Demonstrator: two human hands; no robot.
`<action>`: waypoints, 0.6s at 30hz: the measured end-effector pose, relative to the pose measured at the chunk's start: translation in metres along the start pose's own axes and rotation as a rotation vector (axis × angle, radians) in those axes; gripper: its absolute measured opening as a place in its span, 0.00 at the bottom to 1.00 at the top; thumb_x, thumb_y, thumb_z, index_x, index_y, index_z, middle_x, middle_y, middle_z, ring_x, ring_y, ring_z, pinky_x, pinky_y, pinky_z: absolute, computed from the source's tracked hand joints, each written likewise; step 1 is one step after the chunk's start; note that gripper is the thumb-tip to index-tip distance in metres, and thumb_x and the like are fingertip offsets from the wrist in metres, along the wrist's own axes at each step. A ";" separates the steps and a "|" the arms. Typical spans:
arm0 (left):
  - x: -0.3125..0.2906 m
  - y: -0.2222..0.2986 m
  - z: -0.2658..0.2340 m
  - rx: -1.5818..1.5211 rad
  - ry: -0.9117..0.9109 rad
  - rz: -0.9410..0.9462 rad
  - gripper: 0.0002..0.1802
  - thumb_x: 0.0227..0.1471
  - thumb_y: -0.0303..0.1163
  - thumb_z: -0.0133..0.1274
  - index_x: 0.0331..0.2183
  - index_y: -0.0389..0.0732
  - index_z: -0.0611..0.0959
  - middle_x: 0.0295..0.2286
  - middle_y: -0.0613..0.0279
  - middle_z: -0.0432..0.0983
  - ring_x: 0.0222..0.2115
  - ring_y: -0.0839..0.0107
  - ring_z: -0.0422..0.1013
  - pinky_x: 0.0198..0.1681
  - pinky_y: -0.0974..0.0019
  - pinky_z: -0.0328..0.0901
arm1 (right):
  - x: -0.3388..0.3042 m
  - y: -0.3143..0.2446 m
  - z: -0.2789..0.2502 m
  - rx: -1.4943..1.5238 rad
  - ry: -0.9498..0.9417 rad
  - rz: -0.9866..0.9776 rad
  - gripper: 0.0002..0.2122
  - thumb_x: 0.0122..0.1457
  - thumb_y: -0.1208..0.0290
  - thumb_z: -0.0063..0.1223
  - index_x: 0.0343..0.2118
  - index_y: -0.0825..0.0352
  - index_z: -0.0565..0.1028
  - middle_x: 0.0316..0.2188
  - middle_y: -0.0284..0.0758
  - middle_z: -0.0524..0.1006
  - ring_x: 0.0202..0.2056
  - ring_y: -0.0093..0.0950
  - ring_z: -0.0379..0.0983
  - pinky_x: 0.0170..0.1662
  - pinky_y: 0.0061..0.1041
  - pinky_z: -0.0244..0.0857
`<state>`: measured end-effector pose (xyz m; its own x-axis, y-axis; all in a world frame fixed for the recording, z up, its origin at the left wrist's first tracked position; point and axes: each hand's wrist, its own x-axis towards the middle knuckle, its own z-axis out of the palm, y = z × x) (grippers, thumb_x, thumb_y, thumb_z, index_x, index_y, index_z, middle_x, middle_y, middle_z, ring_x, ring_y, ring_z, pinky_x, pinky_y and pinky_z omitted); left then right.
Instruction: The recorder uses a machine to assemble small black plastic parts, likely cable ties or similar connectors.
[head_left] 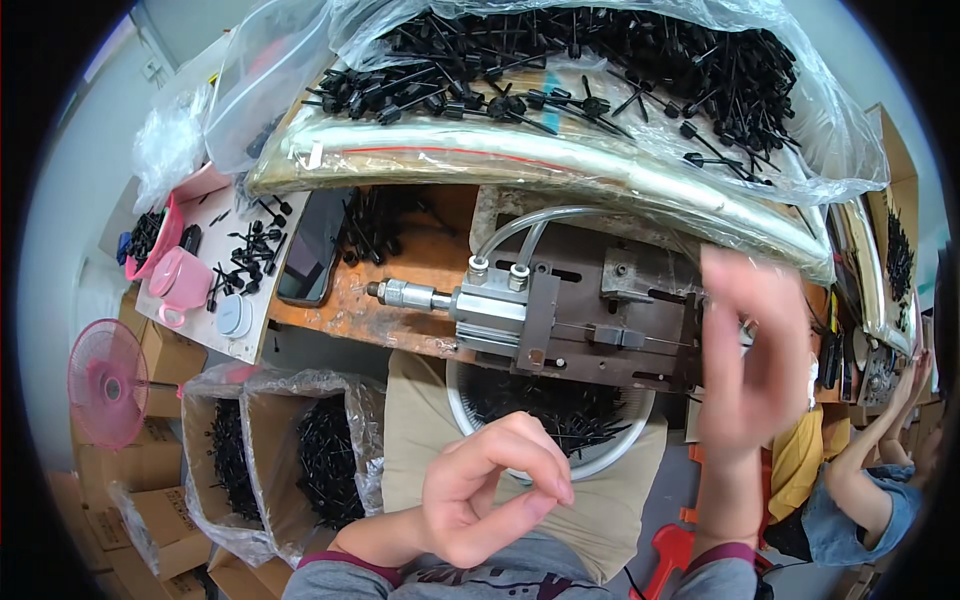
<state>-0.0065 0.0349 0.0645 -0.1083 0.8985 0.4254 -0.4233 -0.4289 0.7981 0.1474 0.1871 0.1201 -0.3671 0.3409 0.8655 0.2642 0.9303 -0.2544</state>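
Hands over a bench fixture, lap height. Left hand (pixel 497 490) hangs over the lap in front of the basin, fingers curled round, thumb and index tips brought together in a loose pinch, no part visible between them. Right hand (pixel 757 345) is blurred at the right end of the fixture plate (pixel 570 292); how far its fingers are open, or whether they hold or touch anything, can't tell. Nearest thing to it is that dark, slotted metal plate, sitting on the worn orange-brown wooden tabletop (pixel 345 318) with its front edge toward the person, presumably for short reach. Pneumatic cylinder (pixel 492 312), silvery and block-shaped, lies at the plate's left, in line with a small grey block (pixel 618 338) on the plate, likely so its stroke runs straight along. Clear flexible tubes (pixel 535 219) arch from two fittings on top. Round basin (pixel 640 432), pale smooth rim, sits just below the plate's front edge, probably as a close catch; black stemmed parts (pixel 560 405) fill it, thin rigid rods with chunky heads, looks like plastic. Bigger pile (pixel 720 85) of similar parts lies behind on crinkly clear sheeting (pixel 850 150); the thick rolled front edge (pixel 480 160) probably stops them sliding down. Lined cardboard boxes (pixel 270 440) at left hold more, liners likely keeping parts contained.
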 end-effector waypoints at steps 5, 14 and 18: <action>-0.011 -0.014 0.002 0.205 -0.048 -0.007 0.12 0.47 0.13 0.51 0.37 0.33 0.76 0.31 0.55 0.75 0.29 0.71 0.69 0.32 0.71 0.64 | 0.077 0.057 0.042 -0.186 -0.258 0.001 0.10 0.52 0.70 0.59 0.37 0.63 0.78 0.34 0.30 0.77 0.36 0.23 0.70 0.38 0.23 0.63; -0.022 -0.031 0.007 0.496 -0.070 0.067 0.12 0.44 0.13 0.52 0.35 0.33 0.77 0.27 0.54 0.78 0.27 0.67 0.75 0.30 0.70 0.68 | 0.130 0.087 0.109 -0.646 -0.902 0.252 0.15 0.45 0.72 0.56 0.39 0.68 0.77 0.35 0.42 0.79 0.40 0.41 0.76 0.44 0.36 0.72; -0.024 -0.034 0.007 0.556 -0.077 0.075 0.13 0.43 0.13 0.52 0.35 0.33 0.77 0.26 0.55 0.79 0.26 0.67 0.75 0.30 0.69 0.69 | 0.124 0.091 0.108 -0.664 -0.856 0.163 0.12 0.48 0.75 0.54 0.37 0.67 0.79 0.36 0.43 0.79 0.40 0.40 0.77 0.43 0.37 0.72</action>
<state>0.0165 0.0272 0.0302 -0.0451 0.8630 0.5031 0.1232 -0.4950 0.8601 0.0292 0.3288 0.1580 -0.7143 0.6733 0.1908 0.6995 0.6949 0.1669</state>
